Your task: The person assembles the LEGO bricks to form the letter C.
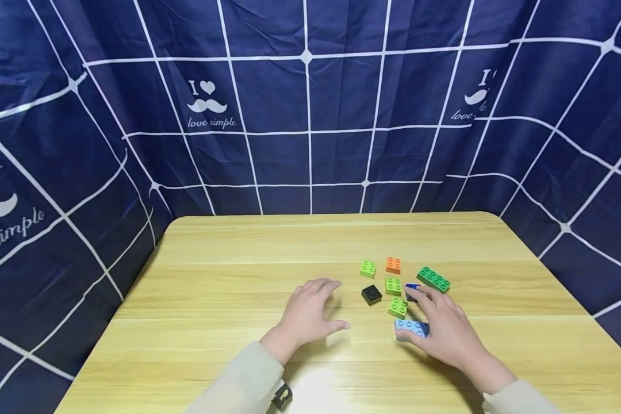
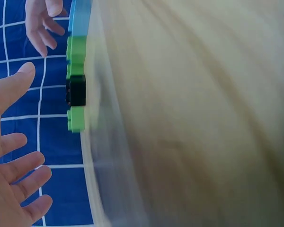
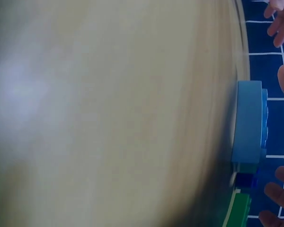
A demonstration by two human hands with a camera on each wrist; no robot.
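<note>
My left hand hovers over the table left of the toy bricks, its fingers spread and holding nothing. Above the bricks at the right is my right hand, fingers apart. Its thumb overlaps a light blue brick in the head view; the right wrist view shows that brick standing apart from the fingers. A blue brick lies partly hidden by the right fingers. Close by are a black brick, an orange brick, a long green brick and lime bricks.
The wooden table has rounded far corners. A dark blue cloth with white grid lines hangs behind it and along both sides. A black device sits at the left sleeve.
</note>
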